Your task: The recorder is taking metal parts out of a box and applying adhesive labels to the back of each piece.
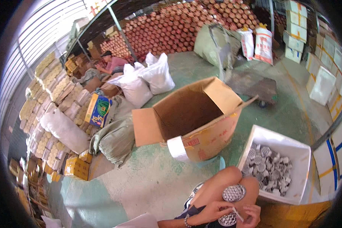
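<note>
My left hand (216, 211), with a beaded bracelet at the wrist, pinches a thin pale strip (237, 213) over a round black-and-white patterned piece (227, 219). My right hand (250, 214) is curled beside the strip's other side; what its fingertips grip is unclear. A similar round patterned piece (234, 192) rests on my bare knee, just above my hands. At right, a white foam box (303, 165) holds several small black-and-white pieces (268, 171).
An open cardboard carton (212, 140) stands ahead, a dolly (252, 89) behind it. White sacks (155, 74), stacked bundles (60, 114) and a person in pink (117, 64) are at left. Piled round reddish items (167, 30) line the back; stacked foam boxes (319, 83) stand right.
</note>
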A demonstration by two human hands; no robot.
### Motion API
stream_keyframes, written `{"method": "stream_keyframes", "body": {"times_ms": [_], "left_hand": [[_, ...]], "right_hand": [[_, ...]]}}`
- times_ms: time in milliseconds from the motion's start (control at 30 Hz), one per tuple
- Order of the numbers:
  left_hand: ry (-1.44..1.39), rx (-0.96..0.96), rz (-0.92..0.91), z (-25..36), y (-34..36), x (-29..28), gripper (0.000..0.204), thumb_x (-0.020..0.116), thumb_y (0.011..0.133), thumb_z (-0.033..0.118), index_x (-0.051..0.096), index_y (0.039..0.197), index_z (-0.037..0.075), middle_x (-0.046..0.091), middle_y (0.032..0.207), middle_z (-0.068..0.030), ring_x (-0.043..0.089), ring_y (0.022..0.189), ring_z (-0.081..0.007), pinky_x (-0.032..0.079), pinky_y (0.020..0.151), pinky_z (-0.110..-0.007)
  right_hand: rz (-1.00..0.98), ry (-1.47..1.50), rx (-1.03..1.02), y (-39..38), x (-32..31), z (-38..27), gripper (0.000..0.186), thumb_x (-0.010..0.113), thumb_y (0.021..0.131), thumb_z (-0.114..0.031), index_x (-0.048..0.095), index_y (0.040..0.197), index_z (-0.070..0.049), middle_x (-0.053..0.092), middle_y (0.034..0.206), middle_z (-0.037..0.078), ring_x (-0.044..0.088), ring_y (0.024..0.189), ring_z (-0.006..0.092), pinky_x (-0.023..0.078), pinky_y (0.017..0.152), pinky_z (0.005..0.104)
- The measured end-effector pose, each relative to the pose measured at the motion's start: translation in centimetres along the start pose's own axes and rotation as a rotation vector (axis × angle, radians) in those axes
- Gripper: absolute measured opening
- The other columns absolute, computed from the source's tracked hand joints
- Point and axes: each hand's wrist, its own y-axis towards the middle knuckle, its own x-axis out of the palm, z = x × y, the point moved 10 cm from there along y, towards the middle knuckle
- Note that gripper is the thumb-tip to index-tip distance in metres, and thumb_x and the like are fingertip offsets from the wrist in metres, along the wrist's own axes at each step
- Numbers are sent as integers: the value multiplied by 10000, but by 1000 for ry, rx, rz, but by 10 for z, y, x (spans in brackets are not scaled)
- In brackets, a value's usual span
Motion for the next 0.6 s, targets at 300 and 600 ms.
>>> {"method": "stream_keyframes", "body": {"times_ms": [300,600], "left_hand": [[-32,72,-33,-7,0,5,282,638,1049,210,707,1166,-37,757,1032,-95,681,968,-146,541,876,-317],[-84,67,-110,11,-4,-2,269,625,1056,193,730,1113,-47,759,957,-45,635,921,-80,538,824,-289]], "right_hand": [[-17,10,113,15,11,1,255,842,778,-246,659,759,-71,725,782,94,692,753,271,548,727,391],[90,27,212,16,1,-11,326,845,821,-325,698,754,-42,699,723,86,675,704,249,534,689,375]]}}
